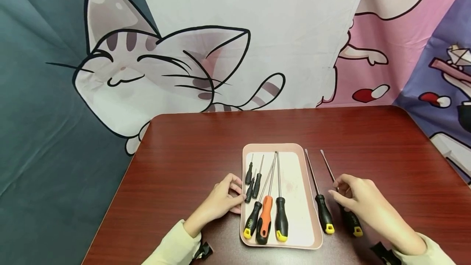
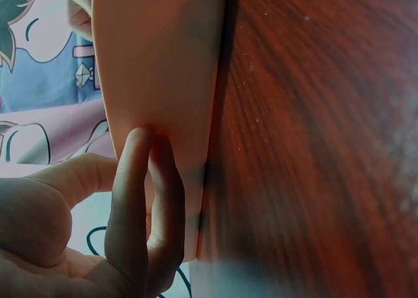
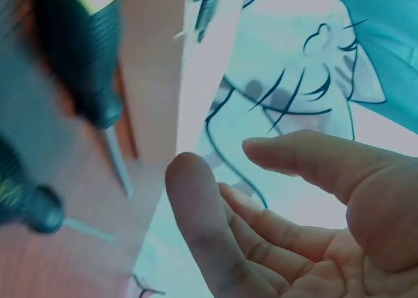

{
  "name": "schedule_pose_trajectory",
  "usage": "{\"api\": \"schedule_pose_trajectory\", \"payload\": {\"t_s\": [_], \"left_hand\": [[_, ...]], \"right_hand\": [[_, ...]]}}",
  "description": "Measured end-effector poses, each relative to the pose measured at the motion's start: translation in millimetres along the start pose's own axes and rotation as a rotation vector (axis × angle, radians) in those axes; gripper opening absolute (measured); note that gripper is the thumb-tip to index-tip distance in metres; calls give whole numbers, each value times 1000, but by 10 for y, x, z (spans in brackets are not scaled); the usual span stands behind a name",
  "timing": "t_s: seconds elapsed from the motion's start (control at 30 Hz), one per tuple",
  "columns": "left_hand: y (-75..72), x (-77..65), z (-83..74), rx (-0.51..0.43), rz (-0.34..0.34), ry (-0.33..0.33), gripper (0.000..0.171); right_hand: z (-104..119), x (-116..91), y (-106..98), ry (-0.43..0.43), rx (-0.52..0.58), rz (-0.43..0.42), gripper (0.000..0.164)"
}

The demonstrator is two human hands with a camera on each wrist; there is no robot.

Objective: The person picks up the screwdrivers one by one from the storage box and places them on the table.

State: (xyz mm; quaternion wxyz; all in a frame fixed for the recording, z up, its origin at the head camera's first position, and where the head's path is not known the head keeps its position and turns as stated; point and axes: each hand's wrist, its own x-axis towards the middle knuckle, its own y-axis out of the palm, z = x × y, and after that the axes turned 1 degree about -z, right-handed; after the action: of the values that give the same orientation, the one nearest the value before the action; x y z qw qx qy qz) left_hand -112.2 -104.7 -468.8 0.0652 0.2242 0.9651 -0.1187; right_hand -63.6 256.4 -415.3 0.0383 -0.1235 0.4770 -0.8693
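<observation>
A pink-rimmed white tray [image 1: 294, 216] holds three small black screwdrivers [image 1: 257, 185], an orange-and-black screwdriver [image 1: 265, 218] and two larger black-and-yellow ones. My left hand [image 1: 224, 197] is at its left side, thumb over the rim and fingers [image 2: 130, 193] against the outer wall. Right of the tray lie two long black-and-yellow screwdrivers, the nearer one [image 1: 324, 212] beside the rim. Over the farther screwdriver [image 1: 351, 220] hovers my right hand [image 1: 358, 195], partly hiding it. Thumb and index finger stand apart with nothing between them in the right wrist view.
The dark red wooden table [image 1: 184, 154] runs back to a printed cloth backdrop [image 1: 294, 44] with cartoon cats. Black straps [image 1: 203, 252] sit at both wrists below pale sleeves.
</observation>
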Motion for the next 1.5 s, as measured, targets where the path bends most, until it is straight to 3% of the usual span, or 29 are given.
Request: {"api": "schedule_pose_trajectory", "payload": {"t_s": [0.13,0.4,0.63,0.9,1.03,1.5], "left_hand": [[3,11,0,2,4,-1,34],[5,29,1,2,2,-4,33],[15,37,3,-13,2,-11,32],[22,27,5,-14,3,-6,32],[19,25,6,-15,2,-10,31],[2,10,22,-13,-7,-8,34]], "right_hand": [[129,51,-29,-26,90,19,14],[369,194,-20,-120,315,144,10],[530,287,172,-144,348,258,11],[594,335,447,-105,397,394,17],[589,341,550,-98,371,420,19],[568,352,775,-92,196,395,28]]}}
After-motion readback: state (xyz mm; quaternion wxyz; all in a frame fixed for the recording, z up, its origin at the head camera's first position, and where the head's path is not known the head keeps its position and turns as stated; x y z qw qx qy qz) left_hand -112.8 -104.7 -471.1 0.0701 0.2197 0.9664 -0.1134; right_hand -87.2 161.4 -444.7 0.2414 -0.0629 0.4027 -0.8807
